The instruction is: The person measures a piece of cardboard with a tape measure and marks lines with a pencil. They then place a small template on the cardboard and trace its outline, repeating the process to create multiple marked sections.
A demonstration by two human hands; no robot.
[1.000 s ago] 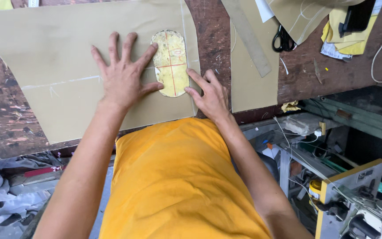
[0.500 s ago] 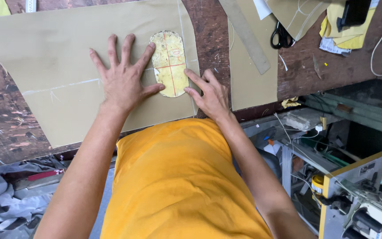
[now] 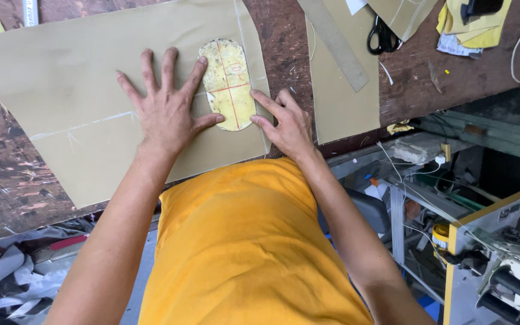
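A large tan sheet lies flat on a worn brown table. On its right part rests a yellow oval template marked with red cross lines. My left hand presses flat on the sheet with fingers spread, its index finger and thumb against the template's left edge. My right hand rests at the sheet's right edge, its fingertips touching the template's lower right side. Neither hand grips anything.
A second tan piece and a long grey strip lie to the right. Black scissors and yellow cloth sit at the far right. A sewing machine stands below the table's edge; fabric scraps lie lower left.
Both hands stay in place on the sheet and template. My right hand's fingers have spread a little along the template's edge.
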